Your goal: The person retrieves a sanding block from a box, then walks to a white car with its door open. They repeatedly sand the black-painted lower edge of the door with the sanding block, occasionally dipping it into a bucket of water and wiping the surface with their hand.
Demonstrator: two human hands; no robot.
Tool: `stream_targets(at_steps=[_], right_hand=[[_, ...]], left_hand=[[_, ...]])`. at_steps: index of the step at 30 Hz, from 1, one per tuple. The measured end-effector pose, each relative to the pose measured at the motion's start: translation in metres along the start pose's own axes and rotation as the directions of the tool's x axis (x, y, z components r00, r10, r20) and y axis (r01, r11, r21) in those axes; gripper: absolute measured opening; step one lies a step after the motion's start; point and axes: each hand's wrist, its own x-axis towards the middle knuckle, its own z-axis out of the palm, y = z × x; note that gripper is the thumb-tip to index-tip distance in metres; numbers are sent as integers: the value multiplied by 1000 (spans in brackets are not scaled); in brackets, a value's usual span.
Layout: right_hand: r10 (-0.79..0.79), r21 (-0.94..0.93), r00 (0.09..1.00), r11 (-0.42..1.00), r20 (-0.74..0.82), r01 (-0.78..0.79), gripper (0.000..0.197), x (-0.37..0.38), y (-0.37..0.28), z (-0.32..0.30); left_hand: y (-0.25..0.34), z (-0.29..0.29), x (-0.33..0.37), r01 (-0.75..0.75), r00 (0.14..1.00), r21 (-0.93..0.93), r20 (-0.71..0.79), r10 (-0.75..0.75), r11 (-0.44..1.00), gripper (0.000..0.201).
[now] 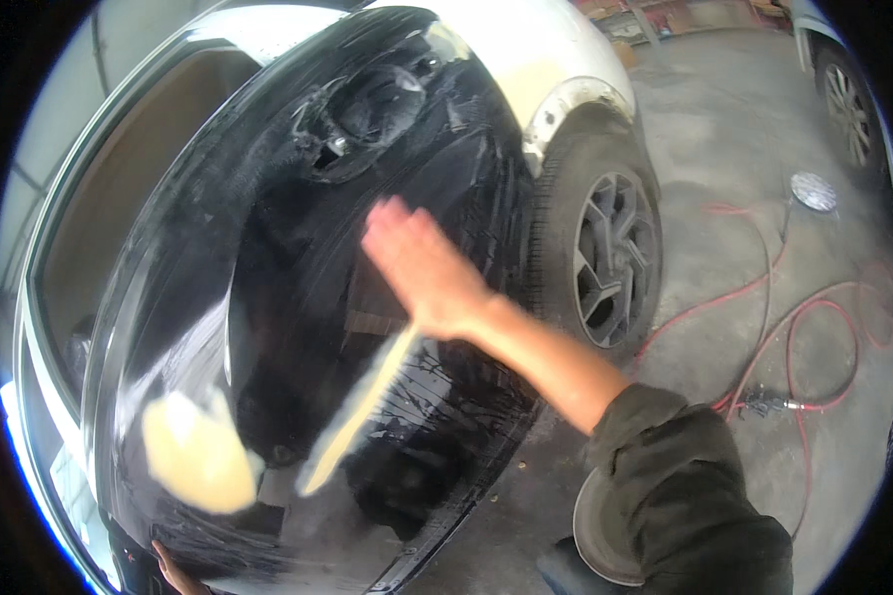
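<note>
My right hand (424, 270), slightly blurred, lies with fingers stretched out over the glossy black car door (298, 258). A brownish strip (375, 322) shows beside the palm; whether it is a sheet under the hand or a reflection, I cannot tell. A narrow cream filler streak (359, 416) runs down from the heel of this hand. Farther left, a broad cream filler patch (200, 451) sits on the door among pale scuffs. At the lower left edge of the door is my left hand (174, 572), only partly in view, its fingers mostly hidden.
Beyond my right hand is the door handle recess (372, 109). The car's wheel (610, 253) stands to the right under a white fender. A red hose (754, 327) coils over the concrete floor. Beneath my right sleeve shows a round grey rim (595, 526). Another car's wheel (848, 109) is far right.
</note>
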Motion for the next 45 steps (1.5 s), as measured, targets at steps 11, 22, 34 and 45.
stream_targets(at_steps=[11,22,34,45], right_hand=[[101,87,995,991,18,-102,75,36,-218,3],[380,200,884,921,-271,-335,96,-17,-6,34],[582,-130,782,812,222,-568,97,-80,-118,35],[395,-128,665,901,634,-414,87,-116,-203,21]], left_hand=[[23,45,-56,-27,999,29,-27,28,999,73],[10,48,-46,-83,994,16,-73,84,996,62],[30,61,-65,-9,996,53,-86,13,999,77],[27,46,-54,6,1000,77,-6,-5,997,85]])
